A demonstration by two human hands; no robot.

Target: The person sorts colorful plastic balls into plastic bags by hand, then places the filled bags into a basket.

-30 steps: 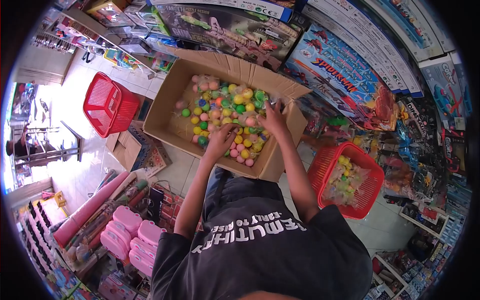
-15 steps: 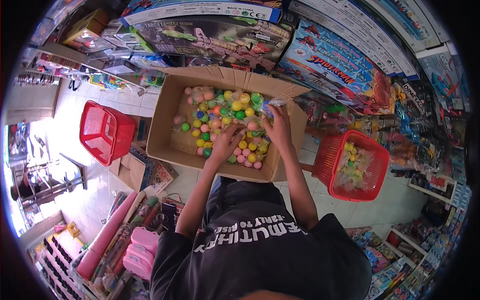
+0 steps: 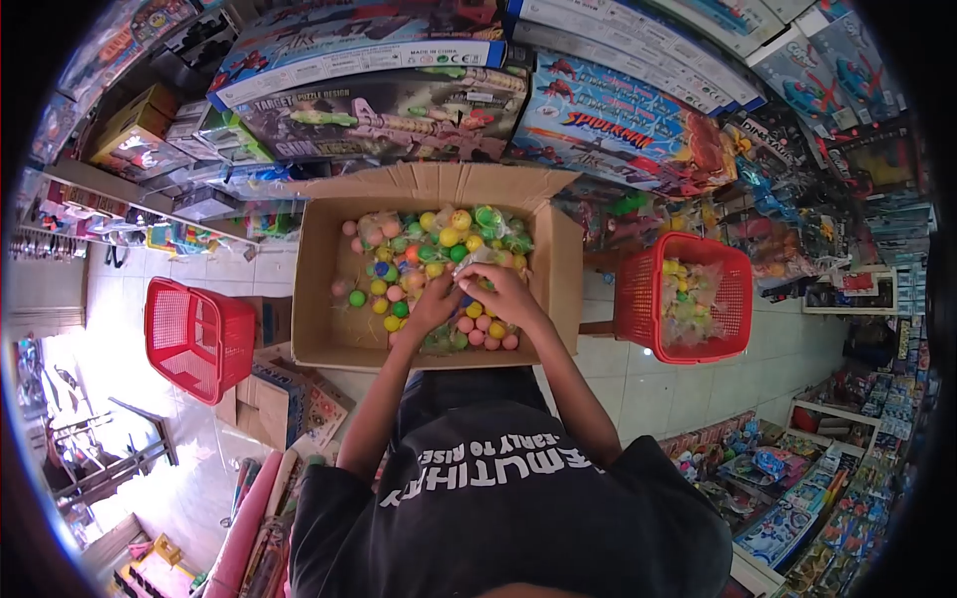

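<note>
**Both hands on a bag in the box's near right corner**

Closest in, the person's black shirt (image 3: 518, 498) fills the bottom of the view, and both bare arms reach forward from it into the open cardboard box (image 3: 317, 299). The left hand (image 3: 431, 307) and the right hand (image 3: 506, 296) meet over a clear bag of balls (image 3: 465, 317) that lies by the box's near edge, toward its right corner. The right hand's fingers are curled down around the plastic. The left hand presses in from the side with its fingertips buried among the balls, so their set cannot be told.

More bags of coloured balls (image 3: 449, 234) crowd the far half of the box. A red basket (image 3: 638, 299) stands just beside the box's right wall with a few such bags in it. A second red basket (image 3: 194, 339) sits well apart on the left. Stacked toy boxes (image 3: 608, 130) rise behind.

The likely trouble is the thin plastic: gripped by a fold alone, it could slip or split. Neighbouring bags pressed against it could also snag and come up with it, scattering balls over the tiled floor (image 3: 598, 399).
</note>
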